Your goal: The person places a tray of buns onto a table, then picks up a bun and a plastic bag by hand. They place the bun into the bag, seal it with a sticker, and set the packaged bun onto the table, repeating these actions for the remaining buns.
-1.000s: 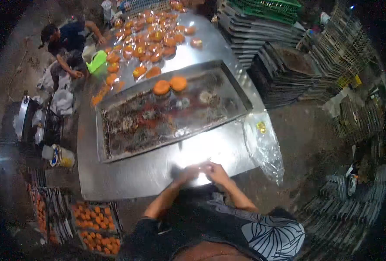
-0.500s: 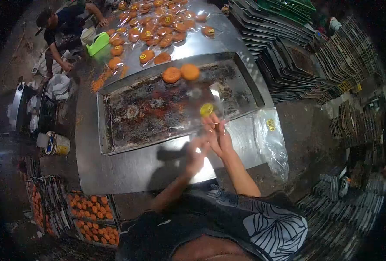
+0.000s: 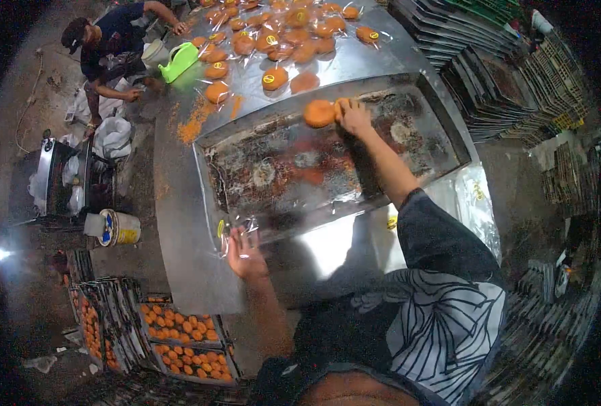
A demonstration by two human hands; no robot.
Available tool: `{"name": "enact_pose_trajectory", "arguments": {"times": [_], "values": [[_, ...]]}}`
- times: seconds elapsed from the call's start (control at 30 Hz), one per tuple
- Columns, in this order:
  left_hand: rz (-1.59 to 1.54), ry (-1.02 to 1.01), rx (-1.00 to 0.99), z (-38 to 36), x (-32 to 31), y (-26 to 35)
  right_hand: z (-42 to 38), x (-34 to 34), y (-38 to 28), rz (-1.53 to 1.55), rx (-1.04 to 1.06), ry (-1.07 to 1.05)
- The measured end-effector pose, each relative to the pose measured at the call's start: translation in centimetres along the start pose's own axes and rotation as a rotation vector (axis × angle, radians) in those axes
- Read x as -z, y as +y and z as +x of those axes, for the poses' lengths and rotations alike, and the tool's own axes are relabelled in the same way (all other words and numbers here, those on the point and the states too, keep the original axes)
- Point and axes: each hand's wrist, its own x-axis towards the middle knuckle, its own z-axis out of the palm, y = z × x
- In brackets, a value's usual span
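Note:
My right hand (image 3: 356,118) reaches across the dark metal tray (image 3: 280,233) and has its fingers closed on a round orange bun (image 3: 339,107), mostly hidden under them. Just left of it, touching or nearly so, lies another orange bun (image 3: 318,114) in the tray. Over the table's left front side, my left hand (image 3: 248,256) holds a clear plastic bag (image 3: 234,229) with a yellow label, its film around the fingertips. The tray is stained and scorched inside.
Wrapped buns (image 3: 273,79) with yellow labels cover the far tabletop near a lime-green holder (image 3: 178,62). Orange crumbs (image 3: 193,125) lie left. Plastic bags (image 3: 477,203) lie right. A person (image 3: 114,51) works far left. Bun trays (image 3: 182,326) stand front left, stacked trays (image 3: 479,88) right.
My hands, close together with a labelled bag before, have parted. The right went forward onto a bun; the left moved left with the bag. The view has shifted too.

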Motion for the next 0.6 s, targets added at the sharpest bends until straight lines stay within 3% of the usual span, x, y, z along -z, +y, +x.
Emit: {"name": "enact_pose_trajectory", "arguments": {"times": [0.03,0.07,0.13,0.17,0.23,0.33,0.37,0.4,0.47,0.5,0.53,0.57,0.6], "values": [[-0.1,0.055,0.025,0.3,0.1,0.6,-2.0,-0.7,-1.1,-0.039,0.071,0.012],[-0.205,0.114,0.051,0.4,0.2,0.9,-5.8,2.0,-4.0,-0.101,0.124,-0.128],[-0.192,0.083,0.048,1.3,0.3,0.8,-11.3,3.9,-6.3,-0.1,0.324,-0.136],[-0.216,0.034,0.057,1.8,0.1,0.7,-11.3,4.1,-6.1,-0.101,0.329,-0.146],[-0.256,-0.023,0.055,2.0,-0.5,0.6,-10.8,4.0,-5.1,0.138,0.175,-0.093],[-0.397,-0.018,0.007,2.4,-2.7,0.4,-14.7,8.9,-6.9,1.021,-0.034,-0.439],[-0.386,-0.15,-0.041,1.8,-3.4,-0.7,-16.5,6.2,-7.1,1.295,0.061,-0.449],[-0.367,-0.289,-0.087,0.8,-4.3,-2.3,-18.2,4.7,-8.2,1.326,0.097,-0.327],[-0.302,-0.442,-0.061,-2.2,-7.9,-4.7,-20.1,12.9,-11.1,1.273,0.077,-0.495],[-0.25,-0.462,-0.074,-2.6,-8.4,-5.9,-20.7,13.9,-11.1,1.266,0.068,-0.487],[-0.254,-0.47,-0.059,-2.9,-9.1,-6.4,-21.2,14.6,-10.9,1.293,-0.014,-0.327],[-0.144,-0.509,0.036,-2.9,-9.7,-6.4,-21.7,15.1,-10.3,1.315,-0.092,-0.163],[-0.03,-0.544,0.126,-3.2,-10.0,-6.5,-22.7,15.4,-9.2,1.314,-0.098,-0.156]]}}
